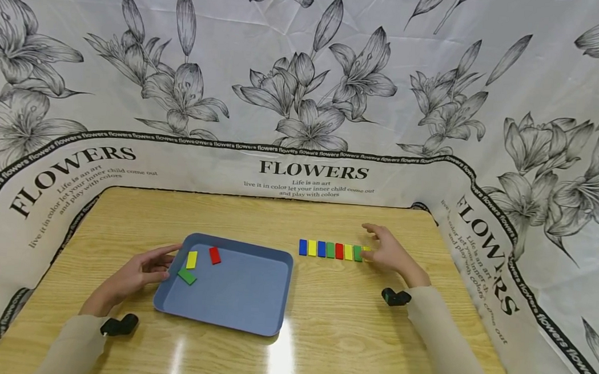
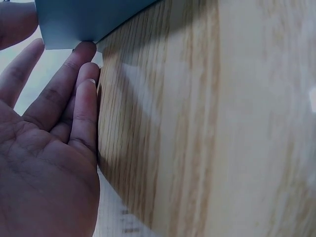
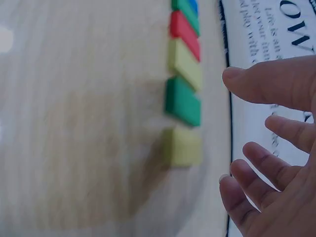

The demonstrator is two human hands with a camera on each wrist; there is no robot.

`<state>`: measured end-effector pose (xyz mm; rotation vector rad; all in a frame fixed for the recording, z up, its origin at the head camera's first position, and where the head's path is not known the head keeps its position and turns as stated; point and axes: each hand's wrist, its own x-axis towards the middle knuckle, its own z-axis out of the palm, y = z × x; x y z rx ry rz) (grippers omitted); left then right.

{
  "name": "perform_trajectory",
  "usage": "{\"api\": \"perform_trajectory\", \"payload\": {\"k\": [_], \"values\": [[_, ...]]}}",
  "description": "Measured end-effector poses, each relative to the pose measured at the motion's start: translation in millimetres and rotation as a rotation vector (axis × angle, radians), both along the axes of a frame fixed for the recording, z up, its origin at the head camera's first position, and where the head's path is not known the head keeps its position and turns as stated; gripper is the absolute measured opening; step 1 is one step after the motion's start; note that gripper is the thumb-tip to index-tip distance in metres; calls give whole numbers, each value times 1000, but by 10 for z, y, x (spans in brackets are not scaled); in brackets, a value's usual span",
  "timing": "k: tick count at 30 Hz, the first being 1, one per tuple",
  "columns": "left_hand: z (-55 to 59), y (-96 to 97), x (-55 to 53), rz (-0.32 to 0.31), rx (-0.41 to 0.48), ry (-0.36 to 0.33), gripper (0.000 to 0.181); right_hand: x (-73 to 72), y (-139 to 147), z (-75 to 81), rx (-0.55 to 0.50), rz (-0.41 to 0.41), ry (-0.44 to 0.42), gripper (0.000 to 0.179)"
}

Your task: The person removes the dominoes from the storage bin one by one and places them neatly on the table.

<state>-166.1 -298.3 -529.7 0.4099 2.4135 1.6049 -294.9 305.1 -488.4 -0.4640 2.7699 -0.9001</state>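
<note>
My left hand [image 1: 142,272] is at the left side of a blue tray [image 1: 230,303], its fairly straight fingers [image 2: 59,94] reaching the tray's wall [image 2: 89,22]. Inside the tray lie a yellow block [image 1: 192,260], a red block [image 1: 215,255] and a green block [image 1: 187,276]. My right hand [image 1: 390,252] hovers at the right end of a row of small coloured blocks, thumb and fingers spread apart. The yellow end block [image 3: 183,148] and its green neighbour [image 3: 182,102] stand on the table beside the hand, with nothing held between the fingers.
Leftward, the row continues with a yellow block [image 1: 349,252], a red block [image 1: 339,251] and several more, ending at a blue block [image 1: 303,247]. A flower-printed cloth [image 1: 310,176] rises along the back and sides of the wooden table [image 1: 351,344].
</note>
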Motion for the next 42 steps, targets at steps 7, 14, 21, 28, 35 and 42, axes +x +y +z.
{"api": "perform_trajectory", "payload": {"k": [7,14,21,28,35,42], "values": [[2,-4,-2,5,-38,-9,64,-23,-491,184,-110,87,17,76],[39,-8,11,3,-45,-46,66,31,-1166,241,-153,208,-1,78],[58,-17,15,-15,-8,-45,66,98,-1728,282,-160,350,-18,79],[41,-14,5,-16,3,-52,65,170,-2162,292,-154,456,-39,75],[53,-18,3,-15,4,-54,66,222,-2489,236,-116,563,-8,71],[52,-12,7,-21,5,-50,66,247,-2723,116,-67,612,6,66]]}}
